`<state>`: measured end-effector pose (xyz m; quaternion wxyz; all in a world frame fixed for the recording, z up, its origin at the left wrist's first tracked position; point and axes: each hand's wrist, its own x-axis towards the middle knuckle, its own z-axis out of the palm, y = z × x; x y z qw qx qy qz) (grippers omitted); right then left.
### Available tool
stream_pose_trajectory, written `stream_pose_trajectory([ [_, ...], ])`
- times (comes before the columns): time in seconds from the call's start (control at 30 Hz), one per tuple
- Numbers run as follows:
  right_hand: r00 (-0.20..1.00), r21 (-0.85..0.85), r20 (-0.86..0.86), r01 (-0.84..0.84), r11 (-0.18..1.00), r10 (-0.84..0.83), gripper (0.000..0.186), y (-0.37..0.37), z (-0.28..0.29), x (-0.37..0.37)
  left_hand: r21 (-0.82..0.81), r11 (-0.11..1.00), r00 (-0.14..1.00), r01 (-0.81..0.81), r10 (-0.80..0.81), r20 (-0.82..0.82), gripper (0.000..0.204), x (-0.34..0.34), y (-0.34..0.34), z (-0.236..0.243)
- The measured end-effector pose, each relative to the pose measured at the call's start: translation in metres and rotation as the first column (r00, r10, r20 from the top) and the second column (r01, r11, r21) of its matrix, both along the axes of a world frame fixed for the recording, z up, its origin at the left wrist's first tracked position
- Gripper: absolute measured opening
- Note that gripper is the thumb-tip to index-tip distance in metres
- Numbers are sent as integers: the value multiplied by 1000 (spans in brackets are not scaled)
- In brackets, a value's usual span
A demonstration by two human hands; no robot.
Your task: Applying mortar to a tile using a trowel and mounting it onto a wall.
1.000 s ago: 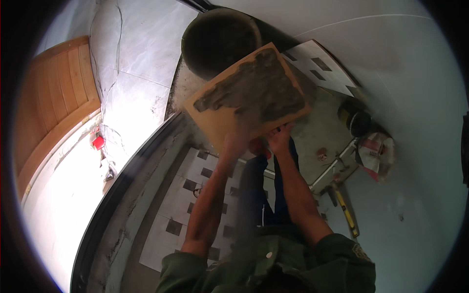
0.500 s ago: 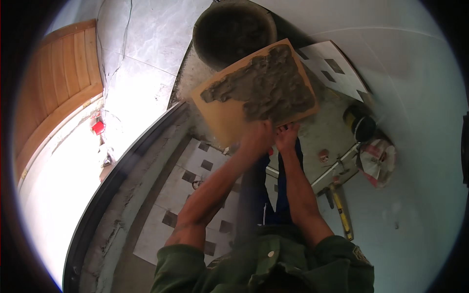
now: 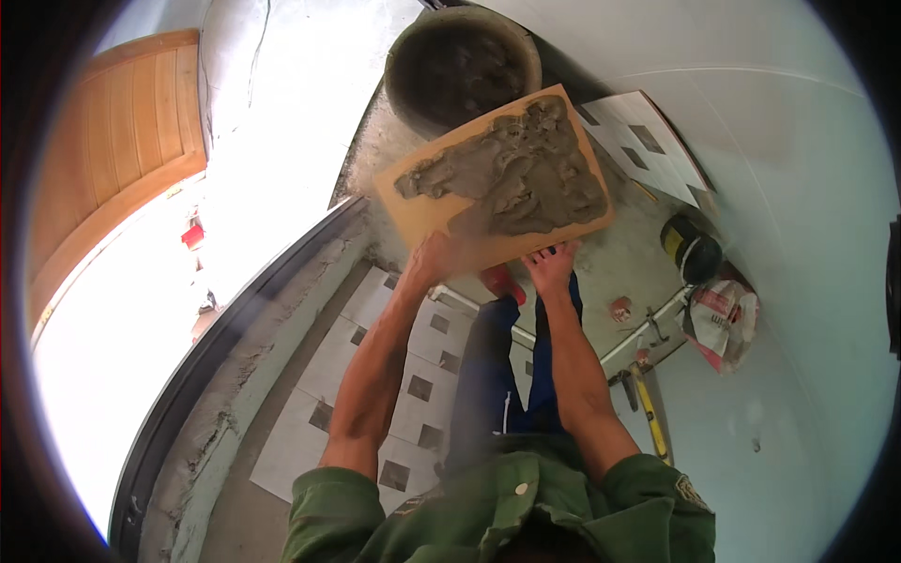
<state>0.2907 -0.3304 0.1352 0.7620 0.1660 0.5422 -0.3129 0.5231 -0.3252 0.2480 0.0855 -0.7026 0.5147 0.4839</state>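
A square tan tile (image 3: 413,211), back side up and tilted, carries a thick, uneven layer of wet grey mortar (image 3: 530,174). My right hand (image 3: 552,265) grips its near edge, the fingertips up over the rim. My left hand (image 3: 435,260) is closed at the near left part of the tile, beside the mortar. Motion smears what it holds; a faint streak runs right from the fist, too blurred to name. Just beyond the tile stands a round, dark tub (image 3: 404,89) with more mortar inside.
Patterned tiles (image 3: 375,375) cover the floor at left, beside a rough step with a dark metal edge (image 3: 235,310). Another tile (image 3: 671,141) leans on the right wall. A black bucket (image 3: 693,249), a bag (image 3: 723,324) and a yellow spirit level (image 3: 649,408) are at right.
My left hand has moved left along the tile's near side, away from my right hand. The mortar now spreads a little further toward the near edge. My right hand stays at that edge.
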Motion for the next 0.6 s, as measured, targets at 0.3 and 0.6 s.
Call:
stream_pose_trajectory([
  [0.3,1000,-18,-7,0,1000,0,83,2,-6,-2,-180,948,965,262,-250,85,18,-63,-107,3],
  [0.6,996,93,-85,-8,996,16,74,-3,2,2,-211,969,986,130,-103,134,26,-35,-74,-40],
])
